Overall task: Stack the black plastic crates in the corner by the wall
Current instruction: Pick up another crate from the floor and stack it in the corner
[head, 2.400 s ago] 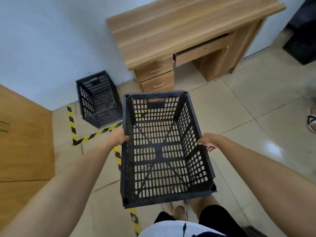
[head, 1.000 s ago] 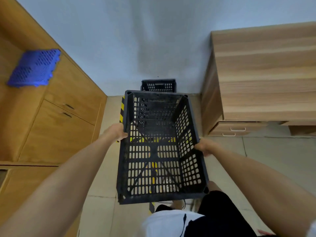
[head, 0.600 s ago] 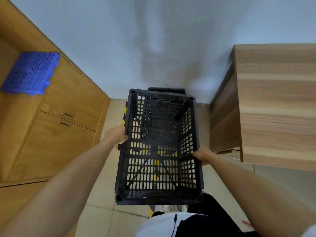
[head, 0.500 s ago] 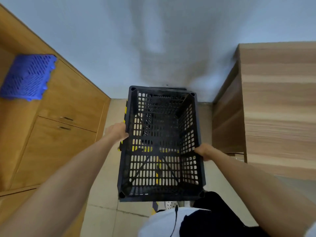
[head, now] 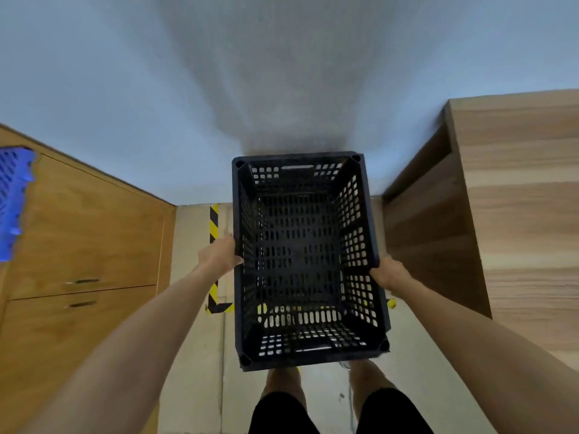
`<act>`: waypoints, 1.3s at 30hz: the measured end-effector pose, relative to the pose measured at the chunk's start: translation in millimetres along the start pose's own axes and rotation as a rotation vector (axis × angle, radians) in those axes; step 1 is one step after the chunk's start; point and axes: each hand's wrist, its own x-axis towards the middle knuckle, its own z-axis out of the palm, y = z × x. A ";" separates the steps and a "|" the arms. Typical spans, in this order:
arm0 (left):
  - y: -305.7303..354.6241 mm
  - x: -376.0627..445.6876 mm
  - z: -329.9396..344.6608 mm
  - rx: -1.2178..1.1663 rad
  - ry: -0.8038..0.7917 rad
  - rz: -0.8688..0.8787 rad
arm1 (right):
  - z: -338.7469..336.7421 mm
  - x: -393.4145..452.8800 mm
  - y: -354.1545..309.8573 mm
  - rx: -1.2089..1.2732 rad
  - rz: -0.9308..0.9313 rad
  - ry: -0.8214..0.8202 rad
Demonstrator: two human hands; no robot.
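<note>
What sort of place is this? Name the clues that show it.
Probably an office storeroom or workroom. Yellow-and-black floor tape marks a bay by the wall, between a wooden cabinet and a wooden desk, where both hands hold a black crate.

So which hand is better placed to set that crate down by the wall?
Neither alone. The left hand and right hand each grip an opposite long side of the black crate, so lowering it level probably needs both.
</note>
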 end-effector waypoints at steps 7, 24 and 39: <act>-19.8 88.0 1.9 -0.021 0.005 0.067 | 28.7 53.7 -33.7 -0.005 0.024 0.057; -46.3 150.3 28.8 -0.123 -0.007 0.133 | 50.7 91.3 -49.2 -0.178 -0.031 0.305; -0.2 87.4 -60.3 0.334 -0.007 0.431 | -2.5 3.6 -73.8 -0.127 -0.152 0.162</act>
